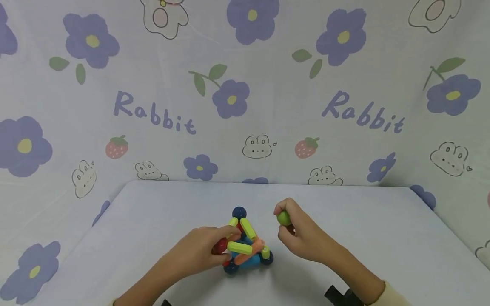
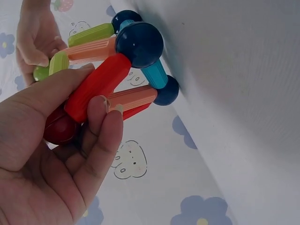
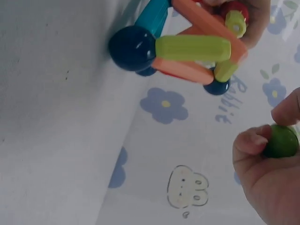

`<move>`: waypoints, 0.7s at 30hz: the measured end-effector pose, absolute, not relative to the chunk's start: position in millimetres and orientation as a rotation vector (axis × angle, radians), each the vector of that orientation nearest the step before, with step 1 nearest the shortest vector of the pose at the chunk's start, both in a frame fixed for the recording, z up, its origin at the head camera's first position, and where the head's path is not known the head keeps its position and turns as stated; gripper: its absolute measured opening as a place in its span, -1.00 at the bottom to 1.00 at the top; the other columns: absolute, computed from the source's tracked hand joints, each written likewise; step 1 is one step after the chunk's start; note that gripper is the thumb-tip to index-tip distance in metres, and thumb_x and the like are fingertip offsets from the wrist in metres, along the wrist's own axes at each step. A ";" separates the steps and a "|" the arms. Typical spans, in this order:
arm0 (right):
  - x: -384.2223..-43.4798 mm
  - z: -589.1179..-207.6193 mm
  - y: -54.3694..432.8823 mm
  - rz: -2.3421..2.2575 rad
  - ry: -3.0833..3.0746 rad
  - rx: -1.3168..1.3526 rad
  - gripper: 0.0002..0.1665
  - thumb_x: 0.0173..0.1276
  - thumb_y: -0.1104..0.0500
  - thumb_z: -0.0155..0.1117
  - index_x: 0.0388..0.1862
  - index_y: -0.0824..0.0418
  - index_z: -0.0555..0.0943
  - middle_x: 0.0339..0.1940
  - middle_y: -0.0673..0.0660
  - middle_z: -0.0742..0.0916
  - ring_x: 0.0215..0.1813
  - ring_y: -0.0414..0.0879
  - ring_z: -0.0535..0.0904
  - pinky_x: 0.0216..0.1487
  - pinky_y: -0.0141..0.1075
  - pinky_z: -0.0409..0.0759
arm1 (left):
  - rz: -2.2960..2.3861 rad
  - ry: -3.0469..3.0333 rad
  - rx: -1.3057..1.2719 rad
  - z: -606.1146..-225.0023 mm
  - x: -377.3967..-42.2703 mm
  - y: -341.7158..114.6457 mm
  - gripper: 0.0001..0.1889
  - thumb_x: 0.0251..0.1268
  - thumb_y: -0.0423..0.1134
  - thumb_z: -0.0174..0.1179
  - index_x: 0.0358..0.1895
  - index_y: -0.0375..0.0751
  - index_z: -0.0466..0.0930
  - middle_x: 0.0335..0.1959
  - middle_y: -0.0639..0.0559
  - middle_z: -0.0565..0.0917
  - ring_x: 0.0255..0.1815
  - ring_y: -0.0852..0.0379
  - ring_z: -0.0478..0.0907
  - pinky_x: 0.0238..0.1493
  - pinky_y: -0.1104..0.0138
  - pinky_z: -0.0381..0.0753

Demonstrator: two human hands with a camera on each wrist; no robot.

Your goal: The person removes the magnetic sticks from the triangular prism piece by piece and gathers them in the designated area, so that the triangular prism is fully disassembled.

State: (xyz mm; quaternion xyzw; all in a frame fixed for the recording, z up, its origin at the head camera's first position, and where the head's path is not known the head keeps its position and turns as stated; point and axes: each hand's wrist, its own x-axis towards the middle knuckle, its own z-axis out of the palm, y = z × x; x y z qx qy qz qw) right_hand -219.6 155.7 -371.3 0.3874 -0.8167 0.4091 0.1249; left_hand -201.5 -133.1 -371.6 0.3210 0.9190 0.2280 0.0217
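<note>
On the table stands a frame of magnetic building rods and balls, with dark blue balls (image 1: 239, 213) at its corners and light blue rods (image 1: 249, 261) along its base. My left hand (image 1: 197, 250) grips its left side, thumb and fingers around a red rod (image 2: 98, 86) and a red ball (image 2: 62, 125). Yellow-green rods (image 1: 239, 247) and orange rods (image 3: 206, 18) slant across the upper part. To the right, apart from the frame, my right hand (image 1: 306, 238) pinches a green ball (image 1: 283, 218) between thumb and fingers, raised above the tabletop.
The white table (image 1: 160, 208) reaches back to a cloth backdrop (image 1: 260, 110) printed with flowers, rabbits and lettering. A black object (image 1: 340, 296) shows at the bottom edge, beneath the right forearm.
</note>
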 end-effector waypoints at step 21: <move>-316.6 -398.3 172.9 1.217 -2.708 0.827 -0.57 0.21 0.40 0.43 0.08 0.27 0.61 -0.04 0.16 0.67 -0.19 -0.03 0.65 -0.16 -0.20 0.64 | 0.734 2.916 0.849 -363.6 -198.4 -132.8 -0.45 0.10 -0.14 0.53 0.15 0.03 0.48 -0.18 0.12 0.61 -0.27 0.18 0.50 -0.32 0.43 0.60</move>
